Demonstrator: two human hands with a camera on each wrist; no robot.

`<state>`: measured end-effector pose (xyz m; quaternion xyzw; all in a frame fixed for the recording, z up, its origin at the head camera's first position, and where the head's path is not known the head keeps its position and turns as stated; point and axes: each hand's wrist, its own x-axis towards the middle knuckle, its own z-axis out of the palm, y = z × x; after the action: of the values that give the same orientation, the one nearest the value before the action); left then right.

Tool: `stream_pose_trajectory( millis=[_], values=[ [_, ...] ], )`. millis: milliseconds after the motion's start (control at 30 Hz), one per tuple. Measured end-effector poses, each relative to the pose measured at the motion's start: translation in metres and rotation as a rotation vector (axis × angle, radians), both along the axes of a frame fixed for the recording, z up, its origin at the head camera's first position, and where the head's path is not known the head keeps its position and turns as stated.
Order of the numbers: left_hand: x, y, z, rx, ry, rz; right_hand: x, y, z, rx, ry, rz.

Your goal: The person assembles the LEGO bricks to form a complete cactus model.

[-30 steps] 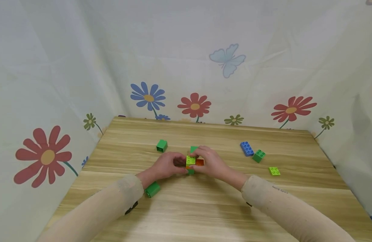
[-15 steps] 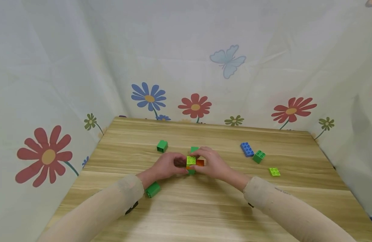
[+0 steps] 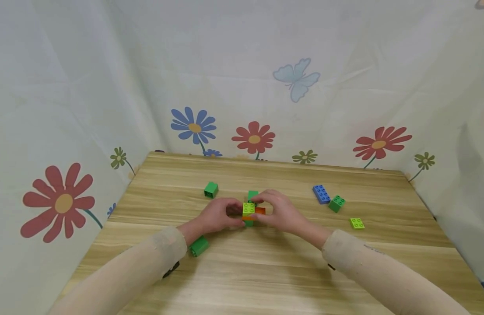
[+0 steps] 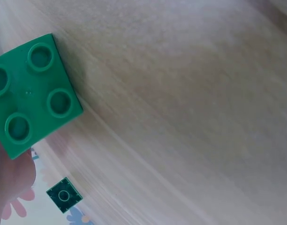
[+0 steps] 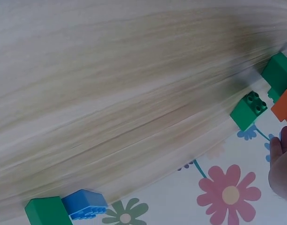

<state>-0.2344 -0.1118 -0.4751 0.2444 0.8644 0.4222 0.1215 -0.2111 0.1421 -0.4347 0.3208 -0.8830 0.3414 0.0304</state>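
Note:
In the head view, a lime brick [image 3: 248, 207] tops an orange brick [image 3: 261, 211] in a small stack mid-table. Green brick parts show behind it and at its front. My left hand [image 3: 217, 215] grips the stack from the left, fingers behind and thumb at the front. On the other side, my right hand [image 3: 280, 212] has its fingers spread a little, the thumb tip overlapping the orange part. The right wrist view shows that stack's green brick [image 5: 277, 77] above orange, with my fingers beside it. Near my left wrist lies a green brick [image 3: 199, 246], its studs large in the left wrist view.
Another green brick [image 3: 211, 190] lies on its side at the back left. Toward the right are a blue brick [image 3: 321, 194], a green brick [image 3: 337, 203] and a thin lime brick [image 3: 357, 223]. A flowered curtain [image 3: 305, 122] hangs behind the wooden table [image 3: 289, 280].
My right hand has loosened from the lime brick and shifted slightly right, its fingers parting. The left hand and the stack have stayed in place.

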Motion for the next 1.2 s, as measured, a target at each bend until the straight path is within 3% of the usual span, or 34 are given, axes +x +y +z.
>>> stream_pose_trajectory(
  millis=[200,633,833,1200],
  values=[
    [0.000,-0.002,0.006,-0.007,-0.004,0.007,0.001,0.006,0.006,-0.015,-0.029,-0.002],
    [0.000,-0.005,0.020,0.109,-0.072,0.012,0.003,0.028,0.015,-0.021,0.049,-0.061],
    [0.001,-0.002,0.020,0.135,-0.078,0.018,0.001,0.047,0.018,-0.005,0.092,-0.113],
    [0.005,0.003,0.018,0.186,-0.084,0.027,-0.008,0.088,0.021,-0.002,0.050,-0.221]
  ],
)
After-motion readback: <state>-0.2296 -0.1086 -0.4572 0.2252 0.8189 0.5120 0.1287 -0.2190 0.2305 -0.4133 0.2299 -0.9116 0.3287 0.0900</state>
